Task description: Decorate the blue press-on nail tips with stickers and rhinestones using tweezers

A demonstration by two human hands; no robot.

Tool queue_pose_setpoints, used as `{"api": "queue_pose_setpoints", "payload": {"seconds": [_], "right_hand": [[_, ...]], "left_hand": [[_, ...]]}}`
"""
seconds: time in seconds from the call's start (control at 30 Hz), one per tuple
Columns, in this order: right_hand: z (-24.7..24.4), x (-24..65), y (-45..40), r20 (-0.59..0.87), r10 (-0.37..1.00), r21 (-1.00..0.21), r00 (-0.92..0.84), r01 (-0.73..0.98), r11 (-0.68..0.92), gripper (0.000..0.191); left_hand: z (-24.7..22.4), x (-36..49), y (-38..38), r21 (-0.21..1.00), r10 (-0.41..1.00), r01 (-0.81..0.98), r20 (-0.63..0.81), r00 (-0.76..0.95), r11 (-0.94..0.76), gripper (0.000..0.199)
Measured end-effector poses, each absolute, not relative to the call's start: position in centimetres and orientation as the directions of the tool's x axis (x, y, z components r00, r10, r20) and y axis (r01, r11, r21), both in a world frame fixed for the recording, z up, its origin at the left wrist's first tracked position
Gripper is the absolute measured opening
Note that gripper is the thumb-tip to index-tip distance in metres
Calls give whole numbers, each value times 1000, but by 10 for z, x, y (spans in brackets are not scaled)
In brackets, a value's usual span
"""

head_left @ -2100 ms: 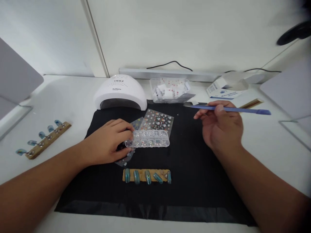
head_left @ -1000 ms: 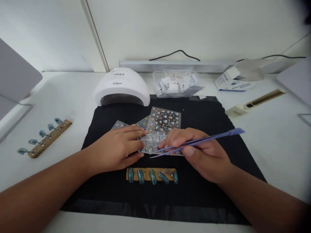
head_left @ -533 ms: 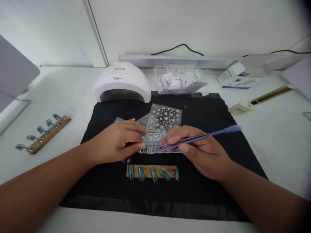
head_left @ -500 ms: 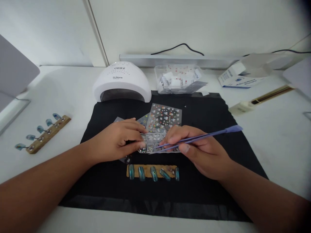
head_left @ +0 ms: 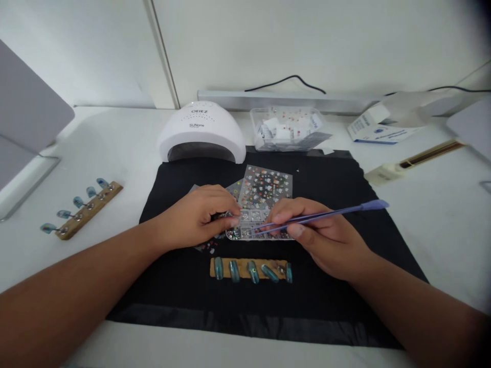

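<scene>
Black mat: we see it (head_left: 245,301) spread on the white surface (head_left: 184,342), under our hands.
Near strip: a piece of wood (head_left: 242,270) lies on the mat, just in front of the case, with five teal false nails (head_left: 253,272) along it.
Right hand: ours (head_left: 328,237) holds the purple tweezers (head_left: 330,213) between thumb and fingers.
Tweezer tips: close together over the case's near row, towards its left; we cannot tell whether they touch the gems.
Clear case: it (head_left: 251,216) lies mid-mat between our hands, tiny gems in its compartments.
Left hand: ours (head_left: 203,212) is narrow, thumb and fingers holding the case's left end.
Sticker sheets: patterned, they (head_left: 266,186) lie partly beneath and beyond the case.
Far strip: we have another nail-bearing wooden piece (head_left: 92,212) off the mat, to our left.
Lamp: white, it (head_left: 201,133) stands at the mat's far edge.
Plastic tub: right of the lamp, it (head_left: 276,147) holds packets.
</scene>
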State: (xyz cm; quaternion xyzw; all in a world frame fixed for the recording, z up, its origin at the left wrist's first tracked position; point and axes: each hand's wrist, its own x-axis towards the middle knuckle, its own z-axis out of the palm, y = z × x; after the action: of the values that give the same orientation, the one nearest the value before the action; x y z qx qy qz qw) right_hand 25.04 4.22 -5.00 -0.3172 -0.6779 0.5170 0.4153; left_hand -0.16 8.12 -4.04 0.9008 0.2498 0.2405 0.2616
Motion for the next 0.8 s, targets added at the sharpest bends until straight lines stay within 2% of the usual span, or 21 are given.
{"api": "queue_pose_setpoints", "payload": {"seconds": [0.13,0.33,0.53,0.7,0.8], "right_hand": [[-53,247,42,235,867,-963,-439,13,268,12],[-37,244,37,365,864,-921,-346,-2,389,13],[1,237,44,459,735,-862,-500,-48,505,13],[-21,232,59,511,700,-823,-500,-50,565,14],[-34,232,65,534,578,-716,-618,34,697,20]], "left_hand": [[-42,-2,82,616,586,318,298,753,-721,12],[-45,-5,82,606,588,316,322,742,-730,13],[-44,-4,83,604,581,307,329,744,-736,13],[-42,-5,85,615,570,294,316,759,-732,12],[-42,-6,86,616,562,286,314,765,-734,12]]}}
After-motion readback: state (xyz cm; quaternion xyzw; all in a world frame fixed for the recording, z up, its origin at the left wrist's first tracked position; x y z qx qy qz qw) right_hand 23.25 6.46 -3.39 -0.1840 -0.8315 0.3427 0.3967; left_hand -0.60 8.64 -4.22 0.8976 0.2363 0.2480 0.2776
